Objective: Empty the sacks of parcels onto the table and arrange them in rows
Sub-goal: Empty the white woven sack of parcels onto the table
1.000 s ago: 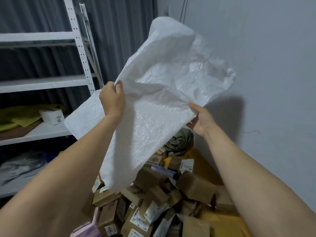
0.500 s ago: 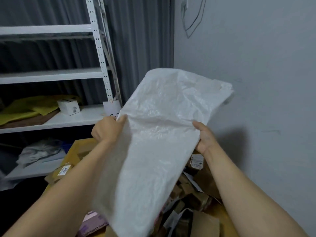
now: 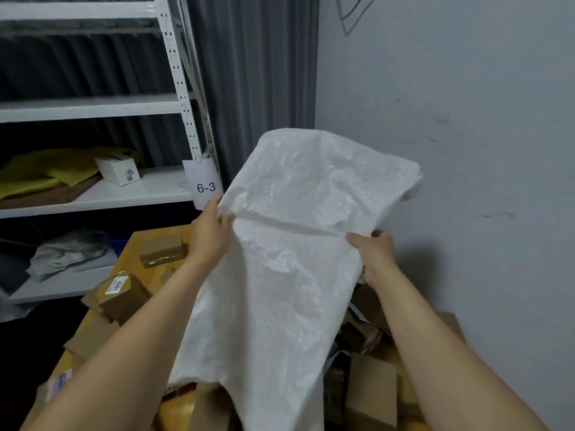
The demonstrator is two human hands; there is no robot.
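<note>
A limp white woven sack (image 3: 289,275) hangs between my hands above the table, folded over along a crease at hand height. My left hand (image 3: 209,234) grips its left edge and my right hand (image 3: 375,253) grips its right edge. Under and around the sack, several brown cardboard parcels lie in a loose heap on the yellow-brown table (image 3: 137,241): one with a white label reading 3001 (image 3: 119,293) at the left, a taped one (image 3: 161,251) behind it, and others (image 3: 370,393) at the right. The sack hides the middle of the heap.
A white metal shelf rack (image 3: 93,107) stands at the left, with a tag reading 6-3 (image 3: 203,185), a small white box (image 3: 118,169), yellow and brown cloth and a grey bag on its shelves. A grey wall (image 3: 466,119) runs close on the right; a dark curtain hangs behind.
The sack has come down from high overhead to chest height and folded over. Both hands lowered with it, and my view swung left, bringing the table's left parcels into sight.
</note>
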